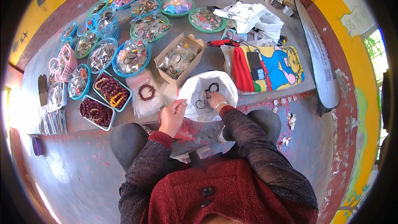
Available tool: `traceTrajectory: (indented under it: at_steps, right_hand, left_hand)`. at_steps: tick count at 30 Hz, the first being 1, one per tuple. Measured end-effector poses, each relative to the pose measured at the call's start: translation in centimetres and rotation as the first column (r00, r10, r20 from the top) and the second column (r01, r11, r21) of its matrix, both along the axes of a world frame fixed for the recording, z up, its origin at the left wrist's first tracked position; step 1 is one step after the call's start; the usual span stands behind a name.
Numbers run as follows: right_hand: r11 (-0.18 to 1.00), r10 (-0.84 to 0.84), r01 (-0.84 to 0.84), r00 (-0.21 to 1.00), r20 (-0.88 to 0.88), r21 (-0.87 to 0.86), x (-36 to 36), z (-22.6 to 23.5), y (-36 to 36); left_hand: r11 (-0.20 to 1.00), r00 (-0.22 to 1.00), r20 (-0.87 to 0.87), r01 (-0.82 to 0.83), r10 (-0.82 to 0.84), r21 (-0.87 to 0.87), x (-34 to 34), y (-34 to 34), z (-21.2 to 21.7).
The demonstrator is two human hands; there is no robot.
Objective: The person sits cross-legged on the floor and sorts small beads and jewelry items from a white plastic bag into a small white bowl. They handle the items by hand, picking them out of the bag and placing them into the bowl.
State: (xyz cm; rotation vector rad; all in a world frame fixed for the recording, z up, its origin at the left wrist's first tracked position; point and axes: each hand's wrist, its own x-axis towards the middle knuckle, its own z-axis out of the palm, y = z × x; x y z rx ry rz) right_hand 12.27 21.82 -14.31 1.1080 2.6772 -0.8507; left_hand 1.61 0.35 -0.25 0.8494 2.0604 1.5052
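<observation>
- Two hands: L hand (171,118) pinched by white bag (229,87)'s left rim, hold unclear
- R hand (216,101) inside, grasping black cords (213,87)
- Cords still bagged; prob. unfinished

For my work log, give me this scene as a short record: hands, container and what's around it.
Left hand: fingers pinched, at the left rim of the white bag; anything held is too small to tell
Right hand: inside the open bag, fingers at dark cords; grip unclear
Left of bag: red bead bracelet on clear plastic packets
Beyond bag, leftward: open cardboard box
Right of bag: folded colourful cloth, dark phone on top
</observation>
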Motion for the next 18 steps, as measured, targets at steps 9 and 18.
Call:
traceTrajectory:
  at_steps: [9, 18]
  right_hand:
    - [0.684, -0.192, 0.055, 0.976, -0.106, -0.728, -0.8, 3.7, 2.0]
    - [0.682, -0.044, -0.131, 0.975, -0.219, -0.72, -0.5, 15.3, 0.6]
  left_hand:
    - [1.0, 0.994, 0.108, 0.024, -0.022, -0.014, -0.8, -0.2, -0.9]
    - [0.995, 0.948, 0.317, 0.068, -0.04, -0.076, -1.3, -0.1, -2.0]
